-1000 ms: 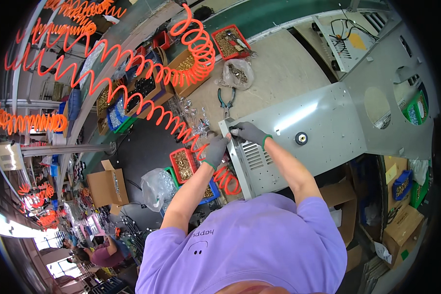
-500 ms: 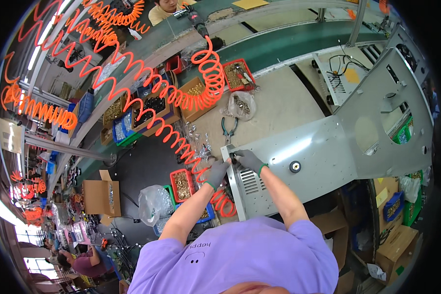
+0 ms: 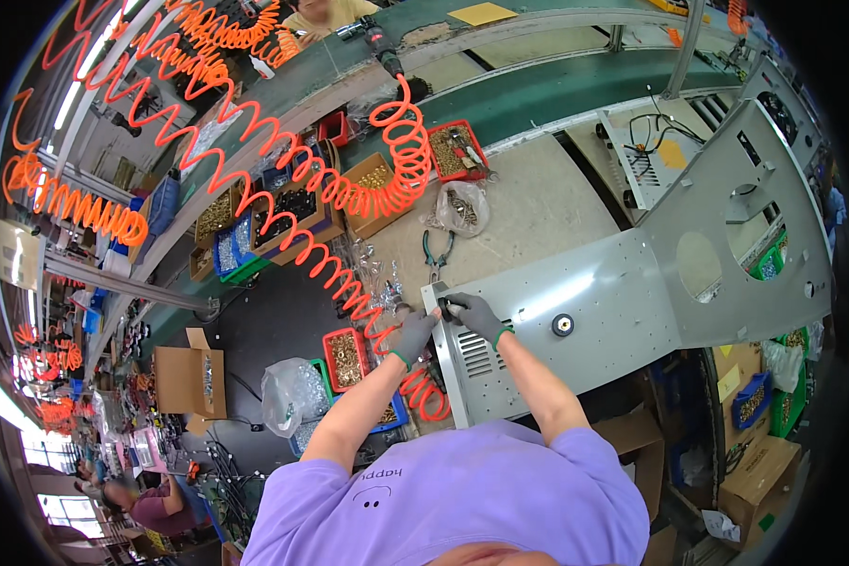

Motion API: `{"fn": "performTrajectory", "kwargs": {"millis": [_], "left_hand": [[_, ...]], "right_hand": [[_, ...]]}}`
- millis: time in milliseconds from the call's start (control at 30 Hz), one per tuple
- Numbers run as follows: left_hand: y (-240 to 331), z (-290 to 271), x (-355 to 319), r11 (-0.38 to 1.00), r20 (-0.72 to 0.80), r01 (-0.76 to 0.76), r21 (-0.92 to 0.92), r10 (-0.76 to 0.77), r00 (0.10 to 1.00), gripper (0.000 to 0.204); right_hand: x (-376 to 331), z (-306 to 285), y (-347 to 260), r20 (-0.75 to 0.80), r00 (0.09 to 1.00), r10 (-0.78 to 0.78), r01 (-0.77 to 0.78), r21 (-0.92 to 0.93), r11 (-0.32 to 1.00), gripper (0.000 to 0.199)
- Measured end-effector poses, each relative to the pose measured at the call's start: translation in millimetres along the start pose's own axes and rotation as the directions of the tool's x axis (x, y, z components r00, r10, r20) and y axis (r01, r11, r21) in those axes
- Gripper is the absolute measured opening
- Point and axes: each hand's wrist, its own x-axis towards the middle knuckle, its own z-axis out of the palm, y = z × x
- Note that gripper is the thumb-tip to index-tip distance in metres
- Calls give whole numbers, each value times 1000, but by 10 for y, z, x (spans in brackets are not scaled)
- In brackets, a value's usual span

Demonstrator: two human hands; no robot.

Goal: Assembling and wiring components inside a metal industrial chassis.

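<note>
Left hand in a grey fabric glove with a green cuff (image 3: 414,334) and right hand in a matching grey glove (image 3: 474,316) meet at the raised edge of a flat grey sheet-metal panel (image 3: 623,281)

The panel lies on a pale beige desk (image 3: 547,179) in front of the person, its raised edge toward the left hand. At its far right it meets a large grey metal plate with round openings (image 3: 707,193).

The right hand reaches over the panel from the inner side, fingers drawn narrow around a small black part (image 3: 445,308) against the raised edge. The left hand comes from the outer side, fingertips at the same edge; whether they hold anything I cannot tell.

Below the right hand, a row of long vent slots (image 3: 478,354) is cut in the panel. A round black knob-like piece with a pale centre (image 3: 562,325) sits on the panel, right of the right hand.

Just beyond the panel's corner lie pliers with dark teal handles (image 3: 438,249), near a clear plastic bag of small metal parts (image 3: 462,208). A red plastic bin of brass-coloured hardware (image 3: 345,359) stands left of the left hand, and a coiled orange-red hose (image 3: 425,396) loops just below it.
</note>
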Motion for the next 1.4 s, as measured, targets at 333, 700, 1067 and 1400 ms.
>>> {"fn": "performTrajectory", "kwargs": {"millis": [333, 700, 1067, 1400], "left_hand": [[5, -36, 18, 997, 35, 8, 80, -11, 999, 36], [-26, -67, 15, 997, 23, 11, 80, -13, 1000, 42], [133, -13, -49, 989, -18, 30, 143, -28, 999, 34], [96, -44, -9, 990, 14, 73, 119, -75, 997, 33]], "right_hand": [[73, 54, 323, -107, 981, -160, 173, 119, 978, 30], [47, 131, 54, -218, 972, -85, 59, -124, 991, 25], [118, -33, 103, 4, 998, 59, -58, -182, 982, 31], [178, 174, 93, -324, 945, 37, -180, -424, 888, 40]]}}
